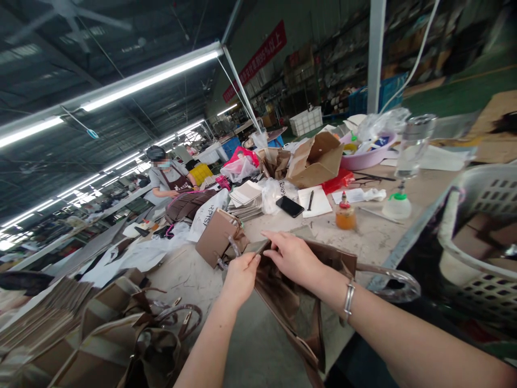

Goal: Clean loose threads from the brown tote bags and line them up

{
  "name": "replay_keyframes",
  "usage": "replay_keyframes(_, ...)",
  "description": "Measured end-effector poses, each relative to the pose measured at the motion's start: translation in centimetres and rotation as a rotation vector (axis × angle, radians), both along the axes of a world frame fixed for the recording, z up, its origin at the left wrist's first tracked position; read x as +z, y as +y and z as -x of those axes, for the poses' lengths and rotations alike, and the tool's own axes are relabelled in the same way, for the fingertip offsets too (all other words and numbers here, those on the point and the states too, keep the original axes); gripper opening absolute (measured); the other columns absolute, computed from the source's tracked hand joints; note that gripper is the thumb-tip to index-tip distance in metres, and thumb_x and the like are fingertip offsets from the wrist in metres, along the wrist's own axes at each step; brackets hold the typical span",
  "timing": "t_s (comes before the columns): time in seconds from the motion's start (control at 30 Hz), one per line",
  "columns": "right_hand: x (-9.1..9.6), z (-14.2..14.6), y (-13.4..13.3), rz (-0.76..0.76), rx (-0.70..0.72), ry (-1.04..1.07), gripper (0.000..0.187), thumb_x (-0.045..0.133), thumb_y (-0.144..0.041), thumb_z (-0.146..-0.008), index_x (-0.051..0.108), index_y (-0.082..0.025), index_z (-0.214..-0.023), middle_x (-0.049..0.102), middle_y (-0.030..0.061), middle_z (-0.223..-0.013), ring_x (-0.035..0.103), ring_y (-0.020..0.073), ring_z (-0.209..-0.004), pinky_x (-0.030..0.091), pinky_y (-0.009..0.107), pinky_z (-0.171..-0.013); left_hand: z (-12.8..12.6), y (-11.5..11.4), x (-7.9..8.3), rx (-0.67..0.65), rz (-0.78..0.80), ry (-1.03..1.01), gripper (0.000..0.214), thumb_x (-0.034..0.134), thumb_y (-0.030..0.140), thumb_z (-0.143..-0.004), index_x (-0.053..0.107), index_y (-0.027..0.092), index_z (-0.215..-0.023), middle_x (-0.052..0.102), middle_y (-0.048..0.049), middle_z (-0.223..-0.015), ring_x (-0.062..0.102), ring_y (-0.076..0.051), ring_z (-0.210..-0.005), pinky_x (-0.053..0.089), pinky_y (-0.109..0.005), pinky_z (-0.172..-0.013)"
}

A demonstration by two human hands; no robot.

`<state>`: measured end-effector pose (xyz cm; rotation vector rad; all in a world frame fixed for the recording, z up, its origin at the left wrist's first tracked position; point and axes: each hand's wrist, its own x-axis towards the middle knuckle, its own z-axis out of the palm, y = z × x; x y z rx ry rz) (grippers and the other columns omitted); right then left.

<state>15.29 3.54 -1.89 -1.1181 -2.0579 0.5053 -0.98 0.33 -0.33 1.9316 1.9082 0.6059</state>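
Forearms [383, 326], brown bag [288, 302] — "95%以上" banner [255, 62]

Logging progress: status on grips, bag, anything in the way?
Left grip pinching bag edge; right grip at same edge. Bag open on table. Right arm partly hides it.

Bright tube lights [153, 81] are glowing beneath a dark ceiling [141, 48] at left; a red banner [255, 62] is hanging along the far wall [323, 21]; shelves [343, 59] are standing far right, behind green floor [476, 81].

Factory workshop, tube lights [155, 80] (in long rows), red banner [255, 61], aproned co-worker [174, 180], stacked brown panels [52, 308]
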Motion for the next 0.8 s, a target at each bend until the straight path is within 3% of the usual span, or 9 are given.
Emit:
replay_keyframes(0.13,-0.1,0.2,1.0,-0.023,0.069,-0.123,0.025,0.052,-0.024,-0.086,0.062,-0.022,-0.109,0.064,0.0046,-0.095,0.057,0.0165,-0.090,0.040,0.025,-0.084,0.3,-0.1,0.1,-0.049,0.010,0.007,0.030,0.039,0.034,-0.084,0.059,0.017,-0.070,0.050,0.0029,-0.060,0.044,-0.012,-0.059,0.030,-0.022,-0.056)
replay_keyframes(0.4,0.3,0.4,1.1,0.001,0.014,-0.199,0.022,0.045,-0.030,-0.089,0.066,-0.025,-0.095,0.065,0.0023,-0.089,0.057,0.0155,-0.084,0.039,0.024,-0.078,0.5,-0.3,1.4,-0.184,0.106,-0.042,0.015,0.052,0.026,-0.075,0.063,0.016,-0.079,0.059,0.0033,-0.069,0.051,-0.013,-0.065,0.035,-0.021,-0.059)
replay_keyframes(0.53,0.5,0.4,1.3,0.002,0.014,-0.206,0.021,0.046,-0.030,-0.089,0.066,-0.025,-0.093,0.064,0.0018,-0.089,0.057,0.0154,-0.083,0.039,0.024,-0.076,0.1,-0.5,0.9,-0.074,0.051,-0.078,0.021,0.054,0.027,-0.073,0.065,0.018,-0.090,0.065,0.0016,-0.080,0.055,-0.015,-0.073,0.038,-0.021,-0.065)
replay_keyframes(0.63,0.5,0.1,1.4,-0.005,0.044,-0.193,0.020,0.048,-0.031,-0.088,0.066,-0.024,-0.092,0.065,0.0018,-0.089,0.057,0.0155,-0.083,0.040,0.024,-0.075,-0.2,-0.6,0.3,0.065,-0.028,-0.025,0.021,0.049,0.030,-0.078,0.066,0.017,-0.078,0.063,0.0019,-0.068,0.054,-0.013,-0.066,0.036,-0.021,-0.061)
replay_keyframes(0.8,0.7,0.0,1.1,0.012,0.032,-0.192,0.020,0.048,-0.031,-0.087,0.066,-0.025,-0.089,0.065,0.0018,-0.089,0.057,0.0157,-0.082,0.041,0.024,-0.073,0.0,-0.4,0.1,0.061,-0.039,0.018,0.024,0.046,0.029,-0.079,0.063,0.016,-0.069,0.056,0.0027,-0.059,0.048,-0.012,-0.060,0.033,-0.021,-0.057)
